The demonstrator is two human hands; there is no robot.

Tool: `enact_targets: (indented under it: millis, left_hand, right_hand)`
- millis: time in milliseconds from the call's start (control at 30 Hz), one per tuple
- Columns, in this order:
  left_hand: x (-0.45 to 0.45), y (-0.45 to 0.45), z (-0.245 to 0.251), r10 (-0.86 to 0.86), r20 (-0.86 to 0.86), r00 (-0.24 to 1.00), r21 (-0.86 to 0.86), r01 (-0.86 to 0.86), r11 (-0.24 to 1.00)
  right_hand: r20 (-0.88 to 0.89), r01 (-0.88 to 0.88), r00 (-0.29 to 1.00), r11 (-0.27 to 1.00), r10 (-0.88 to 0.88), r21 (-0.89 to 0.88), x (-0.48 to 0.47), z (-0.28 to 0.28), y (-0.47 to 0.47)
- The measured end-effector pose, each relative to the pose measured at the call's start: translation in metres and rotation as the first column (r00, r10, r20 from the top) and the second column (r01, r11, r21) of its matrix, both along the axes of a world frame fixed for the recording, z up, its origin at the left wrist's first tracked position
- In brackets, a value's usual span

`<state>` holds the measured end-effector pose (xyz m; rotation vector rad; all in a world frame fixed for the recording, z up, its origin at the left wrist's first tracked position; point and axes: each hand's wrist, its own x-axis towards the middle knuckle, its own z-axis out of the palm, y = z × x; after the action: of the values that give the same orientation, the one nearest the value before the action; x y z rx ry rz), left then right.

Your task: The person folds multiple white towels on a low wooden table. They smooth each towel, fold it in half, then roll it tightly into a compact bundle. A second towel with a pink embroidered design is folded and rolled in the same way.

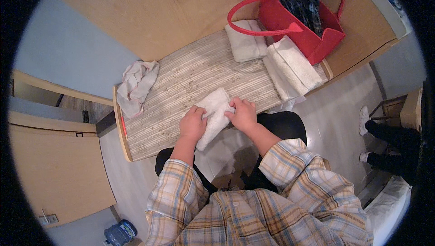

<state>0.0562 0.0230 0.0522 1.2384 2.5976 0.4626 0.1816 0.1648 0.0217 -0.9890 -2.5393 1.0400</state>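
A white towel, folded into a long strip, lies at the front edge of the striped table, and its near end hangs over that edge. My left hand grips the towel's left side with the thumb on top. On the opposite side, my right hand pinches the right edge between thumb and fingers. Farther back to the right are two more folded white towels, one near the wall and another closer to the table's front edge.
A red felt bag with dark plaid cloth in it stands at the back right. A crumpled pale cloth lies at the left end. Another person's legs are at the right. A blue water jug is at lower left.
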Motion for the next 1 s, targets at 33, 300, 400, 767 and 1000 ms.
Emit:
enact_targets:
  millis: [33,300,400,767,1000]
  left_hand:
    - [-0.001,0.001,-0.001,-0.024,-0.039,0.999,-0.022,0.023,0.999]
    - [-0.008,0.003,-0.005,0.146,0.153,0.977,0.107,-0.163,0.981]
    - [-0.007,0.004,-0.004,0.183,0.224,0.957,0.149,-0.22,0.964]
    - [0.013,0.025,0.011,0.192,0.2,0.961,0.01,-0.198,0.98]
    - [0.028,0.021,0.016,-0.042,0.167,0.985,0.121,0.022,0.992]
  right_hand:
    - [-0.01,0.002,1.0,1.0,-0.002,0.002,0.0,0.0,0.0]
    - [-0.065,-0.005,0.998,0.999,0.008,0.038,0.0,-0.001,-0.002]
    - [-0.083,-0.033,0.996,0.996,0.04,0.078,0.0,0.001,-0.002]
    - [-0.104,-0.219,0.959,0.92,0.265,0.326,0.001,0.009,-0.01]
    - [-0.012,0.026,1.0,0.994,-0.025,0.103,-0.008,0.003,-0.008]
